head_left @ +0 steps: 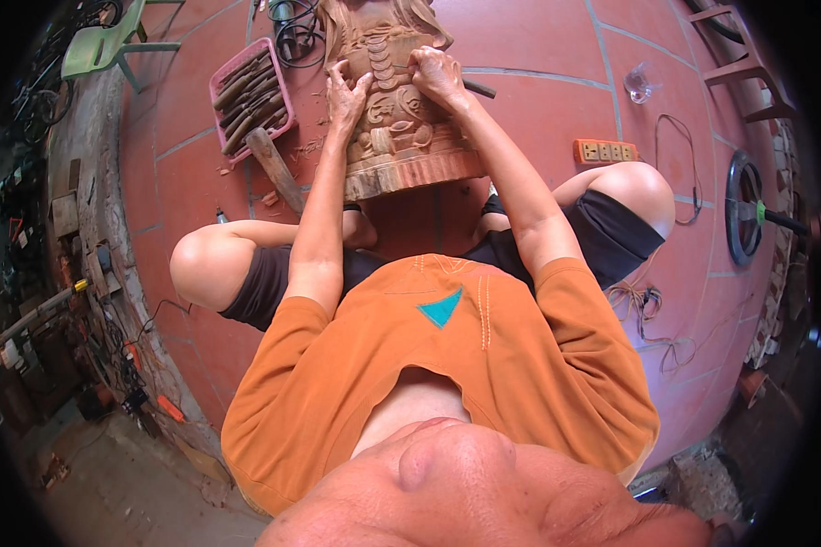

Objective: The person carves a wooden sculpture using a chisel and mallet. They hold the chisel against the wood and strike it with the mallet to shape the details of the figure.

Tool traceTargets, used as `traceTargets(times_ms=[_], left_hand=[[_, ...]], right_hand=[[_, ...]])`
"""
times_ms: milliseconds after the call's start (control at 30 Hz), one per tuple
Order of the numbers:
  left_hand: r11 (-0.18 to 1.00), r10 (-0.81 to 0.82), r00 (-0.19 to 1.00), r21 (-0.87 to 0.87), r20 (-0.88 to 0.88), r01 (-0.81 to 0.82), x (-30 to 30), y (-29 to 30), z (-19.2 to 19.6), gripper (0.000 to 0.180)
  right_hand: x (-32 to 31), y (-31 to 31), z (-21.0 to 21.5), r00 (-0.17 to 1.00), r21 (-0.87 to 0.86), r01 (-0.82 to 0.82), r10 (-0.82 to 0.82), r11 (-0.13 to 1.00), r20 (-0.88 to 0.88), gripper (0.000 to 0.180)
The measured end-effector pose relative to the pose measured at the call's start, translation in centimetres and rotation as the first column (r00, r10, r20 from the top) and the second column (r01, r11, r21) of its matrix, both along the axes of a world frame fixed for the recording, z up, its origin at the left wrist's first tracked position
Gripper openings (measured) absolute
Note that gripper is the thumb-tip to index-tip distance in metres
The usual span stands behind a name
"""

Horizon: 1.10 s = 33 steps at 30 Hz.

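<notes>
A carved wooden piece (pixel 388 114) with scrolls and a raised column of discs stands upright on the floor between my bent legs. My left hand (pixel 347 96) rests against its left side, thumb and forefinger apart, holding nothing that I can see. On the upper right of the carving, my right hand (pixel 436 75) is closed around a thin carving chisel. The chisel's dark handle (pixel 480 88) sticks out to the right past my wrist. Its tip, close to the carved face, is hard to make out.
A pink basket (pixel 292 114) of carving chisels (pixel 251 98) sits at the left, with a wooden mallet (pixel 274 169) beside it. Wood chips lie around. On the right are an orange power strip (pixel 605 151), a clear glass (pixel 641 82), and cables (pixel 648 301). A green chair (pixel 105 46) stands far left.
</notes>
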<state>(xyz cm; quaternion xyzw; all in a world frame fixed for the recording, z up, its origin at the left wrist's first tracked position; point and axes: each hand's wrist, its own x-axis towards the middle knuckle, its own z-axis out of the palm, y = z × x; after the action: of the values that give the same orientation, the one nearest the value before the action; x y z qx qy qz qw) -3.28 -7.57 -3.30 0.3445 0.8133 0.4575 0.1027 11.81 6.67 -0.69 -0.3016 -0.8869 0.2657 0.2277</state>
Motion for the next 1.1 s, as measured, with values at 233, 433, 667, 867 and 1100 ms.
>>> traceTargets(times_ms=[233,433,667,867,1100], left_hand=[[0.999,-0.033,0.999,-0.013,-0.042,0.033,-0.4,0.0,-0.2,0.067],[1.0,-0.018,0.998,0.016,-0.057,0.019,-0.6,-0.1,-0.7,0.067],[1.0,-0.01,1.0,0.016,0.003,0.01,-0.2,0.2,-0.5,0.067],[1.0,-0.016,0.999,-0.004,-0.044,0.015,-0.8,0.0,-1.1,0.068],[1.0,0.002,1.0,-0.02,0.008,-0.002,0.0,0.0,0.1,0.066]], right_hand=[[0.1,1.1,-1.1,0.982,-0.105,0.185,-0.188,0.977,-0.021,0.013],[1.2,1.8,0.0,0.999,-0.282,0.019,-0.004,0.959,0.053,0.02],[1.6,1.8,1.4,0.99,-0.188,-0.071,0.092,0.98,0.107,0.017],[1.0,1.4,3.2,0.965,-0.042,-0.151,0.157,0.988,0.21,0.014],[0.4,1.5,4.1,0.948,0.067,-0.184,0.159,0.981,0.276,0.012]])
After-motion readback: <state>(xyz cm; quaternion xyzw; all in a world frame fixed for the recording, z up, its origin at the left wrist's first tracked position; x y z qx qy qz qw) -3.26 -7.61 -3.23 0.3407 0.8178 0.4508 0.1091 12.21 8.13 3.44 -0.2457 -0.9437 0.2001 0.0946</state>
